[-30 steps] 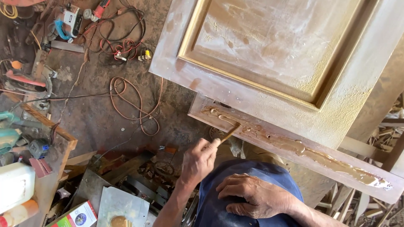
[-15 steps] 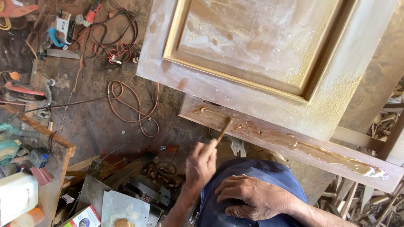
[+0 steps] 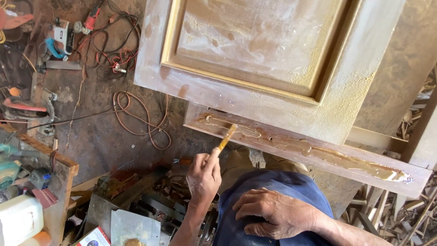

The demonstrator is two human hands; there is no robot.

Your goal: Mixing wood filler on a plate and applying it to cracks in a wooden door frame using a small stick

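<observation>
My left hand [image 3: 203,175] grips a thin wooden stick [image 3: 226,138] whose tip rests in the wet yellowish glue near the left end of a long wooden strip [image 3: 318,157]. The glue runs in a line along the strip's top face toward its right end. My right hand [image 3: 273,214] lies flat, fingers spread, on my blue-clad knee [image 3: 277,182] and holds nothing. Just beyond the strip lies a large dusty wooden door panel [image 3: 218,95] with a raised moulded frame.
Reddish cables [image 3: 141,118] coil on the dirt floor to the left. Power tools [image 3: 61,36] lie at the top left. A wooden box [image 3: 45,155] with bottles stands at the left edge, and a white jug [image 3: 18,218] sits at the bottom left. Wood offcuts [image 3: 400,214] pile up at the right.
My left hand has slid the stick's tip a short way along the glue at the strip's left end. The view has shifted slightly. My right hand stays on the knee.
</observation>
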